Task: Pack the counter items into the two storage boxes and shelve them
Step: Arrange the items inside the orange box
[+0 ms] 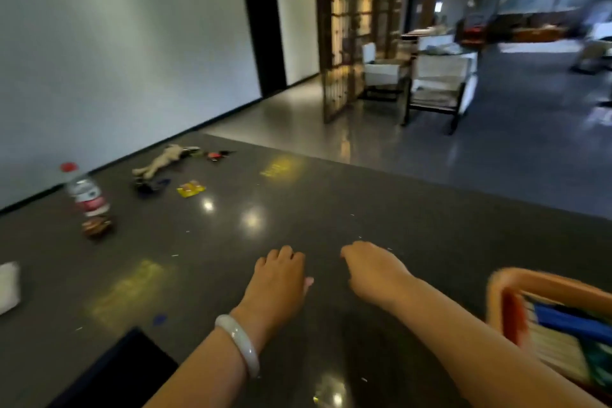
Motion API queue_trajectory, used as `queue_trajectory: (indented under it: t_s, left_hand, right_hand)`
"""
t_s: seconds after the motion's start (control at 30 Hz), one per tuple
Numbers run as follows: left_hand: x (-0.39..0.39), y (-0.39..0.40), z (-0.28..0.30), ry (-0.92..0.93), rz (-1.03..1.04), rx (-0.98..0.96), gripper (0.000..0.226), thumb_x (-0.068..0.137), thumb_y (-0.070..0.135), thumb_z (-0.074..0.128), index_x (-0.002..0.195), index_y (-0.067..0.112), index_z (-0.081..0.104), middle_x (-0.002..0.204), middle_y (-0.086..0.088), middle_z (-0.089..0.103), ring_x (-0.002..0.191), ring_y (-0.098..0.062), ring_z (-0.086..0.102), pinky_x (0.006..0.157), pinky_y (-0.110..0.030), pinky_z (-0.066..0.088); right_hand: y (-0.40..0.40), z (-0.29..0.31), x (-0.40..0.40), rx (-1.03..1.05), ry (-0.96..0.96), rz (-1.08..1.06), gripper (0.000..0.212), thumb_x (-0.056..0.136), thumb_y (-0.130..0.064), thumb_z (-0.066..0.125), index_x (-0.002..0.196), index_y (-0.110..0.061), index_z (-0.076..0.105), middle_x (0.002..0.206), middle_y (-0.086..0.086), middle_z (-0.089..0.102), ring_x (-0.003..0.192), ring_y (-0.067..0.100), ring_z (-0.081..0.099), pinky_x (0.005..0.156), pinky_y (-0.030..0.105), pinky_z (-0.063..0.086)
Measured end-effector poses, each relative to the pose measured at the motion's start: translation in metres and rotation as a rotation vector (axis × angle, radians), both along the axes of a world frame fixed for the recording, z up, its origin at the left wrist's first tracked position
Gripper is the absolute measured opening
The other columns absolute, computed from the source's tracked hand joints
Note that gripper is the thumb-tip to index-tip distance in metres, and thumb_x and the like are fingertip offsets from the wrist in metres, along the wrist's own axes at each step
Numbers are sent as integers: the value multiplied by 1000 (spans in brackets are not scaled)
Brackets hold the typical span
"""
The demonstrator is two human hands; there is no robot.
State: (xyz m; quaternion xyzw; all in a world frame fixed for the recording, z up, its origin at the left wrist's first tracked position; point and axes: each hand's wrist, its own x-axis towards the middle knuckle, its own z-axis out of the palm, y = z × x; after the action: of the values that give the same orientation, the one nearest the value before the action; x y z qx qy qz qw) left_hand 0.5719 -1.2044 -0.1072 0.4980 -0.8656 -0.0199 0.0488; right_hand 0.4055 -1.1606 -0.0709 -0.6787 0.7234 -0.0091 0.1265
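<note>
Two empty hands, left hand (280, 278) and right hand (374, 272), hover loosely curled over the dark counter (331, 195); an orange storage box (503, 285) sits at right, a water bottle (86, 195) and yellow packet (191, 189) far left.

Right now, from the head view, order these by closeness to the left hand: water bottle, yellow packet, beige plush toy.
From the left hand:
1. Yellow packet, ahead and left, mid-counter.
2. Water bottle, far left, upright.
3. Beige plush toy, farthest, near the counter's back edge.
</note>
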Motion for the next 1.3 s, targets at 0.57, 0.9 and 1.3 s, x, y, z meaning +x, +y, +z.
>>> queue_trajectory:
  t_s: [0.57,0.9,1.3]
  left_hand:
    - [275,-170,-16,-188,383,8,50,90,45,56,131,18,46,135,-7,41,124,-28,40,101,-42,34]
    - [330,-311,-76,-146,402,157,74,88,62,50,144,16,33,150,-13,28,137,-34,28,108,-51,30]
    - [347,-369,-144,3,472,304,87,75,85,2,145,41,-25,153,1,-34,139,-30,-33,114,-55,-9]
  right_hand:
    - [-228,-17,242,43,11,324,35,87,-14,56,122,-12,55,124,11,54,117,32,54,93,40,45]
    - [-351,-67,297,106,-193,193,66,84,-41,68,140,-21,40,140,4,42,128,22,44,102,36,41]
    - [-518,-119,325,-37,-174,51,88,83,-52,64,150,-18,19,156,7,19,141,29,20,114,42,23]
